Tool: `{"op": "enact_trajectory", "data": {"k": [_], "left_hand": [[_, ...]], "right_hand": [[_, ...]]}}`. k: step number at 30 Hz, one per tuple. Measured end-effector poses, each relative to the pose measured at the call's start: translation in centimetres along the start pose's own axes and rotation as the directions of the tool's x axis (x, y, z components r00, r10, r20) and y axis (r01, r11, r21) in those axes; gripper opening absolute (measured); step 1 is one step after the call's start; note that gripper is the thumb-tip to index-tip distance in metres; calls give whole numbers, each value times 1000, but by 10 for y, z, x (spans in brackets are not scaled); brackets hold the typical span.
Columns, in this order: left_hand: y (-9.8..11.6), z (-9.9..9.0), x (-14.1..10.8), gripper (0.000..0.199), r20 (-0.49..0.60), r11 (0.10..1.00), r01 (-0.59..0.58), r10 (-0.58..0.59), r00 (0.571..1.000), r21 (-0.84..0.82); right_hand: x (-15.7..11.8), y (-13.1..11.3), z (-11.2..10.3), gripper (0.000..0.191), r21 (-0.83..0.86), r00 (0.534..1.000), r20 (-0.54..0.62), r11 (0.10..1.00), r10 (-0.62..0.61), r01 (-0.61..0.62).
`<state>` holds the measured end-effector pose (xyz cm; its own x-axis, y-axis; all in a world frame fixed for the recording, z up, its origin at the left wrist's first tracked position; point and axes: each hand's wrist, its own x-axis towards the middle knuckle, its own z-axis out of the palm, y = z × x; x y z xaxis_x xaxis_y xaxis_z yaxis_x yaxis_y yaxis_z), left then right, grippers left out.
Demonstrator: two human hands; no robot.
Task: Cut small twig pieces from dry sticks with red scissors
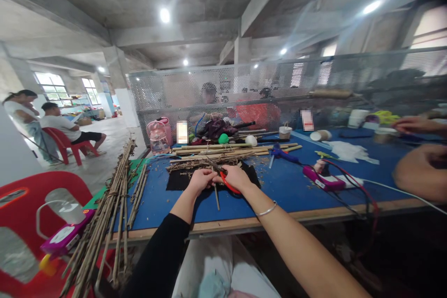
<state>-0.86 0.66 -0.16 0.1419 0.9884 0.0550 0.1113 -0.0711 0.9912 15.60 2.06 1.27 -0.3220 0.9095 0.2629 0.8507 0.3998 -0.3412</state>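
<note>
In the middle of the blue table, my right hand [237, 179] is closed around scissors with red-orange handles [228, 184]. Their dark blades [213, 163] point away from me and to the left. My left hand [201, 180] is beside it, fingers pinched on a thin stick [217, 197] that hangs out below the hands towards me. The fingertips of both hands nearly touch and partly hide the stick. Under them lies a black cloth [176, 181]. A row of dry brown twigs [185, 165] rests just beyond my hands.
Long bamboo sticks [240, 152] lie farther back. At left, a bundle of dry stalks [108, 205] leans over the table edge near a red chair [38, 186]. To the right are a blue glue gun [284, 154], a purple power strip [323, 178] with cables, and another person's hands [422, 172].
</note>
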Motion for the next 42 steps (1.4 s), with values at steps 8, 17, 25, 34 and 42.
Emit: {"op": "enact_trajectory", "data": {"k": [8, 17, 25, 34, 42], "left_hand": [[4, 1, -4, 33, -5, 998, 26, -27, 1000, -60], [2, 1, -1, 42, 2, 989, 40, -40, 999, -139], [2, 1, -2, 45, 35, 987, 28, -22, 999, -160], [3, 1, -2, 44, 20, 988, 21, -18, 1000, -156], [3, 3, -2, 35, 18, 986, 55, -53, 998, -158]], "right_hand": [[-1, -4, -2, 56, -50, 1000, -3, 999, -15, 15], [-6, -10, -5, 59, -54, 997, -45, 997, -58, 56], [-3, -11, -5, 58, -24, 993, -76, 996, -88, 87], [-1, -12, -4, 57, -45, 1000, -5, 999, 8, -8], [0, -5, 0, 58, -57, 1000, -6, 998, -18, 17]]}}
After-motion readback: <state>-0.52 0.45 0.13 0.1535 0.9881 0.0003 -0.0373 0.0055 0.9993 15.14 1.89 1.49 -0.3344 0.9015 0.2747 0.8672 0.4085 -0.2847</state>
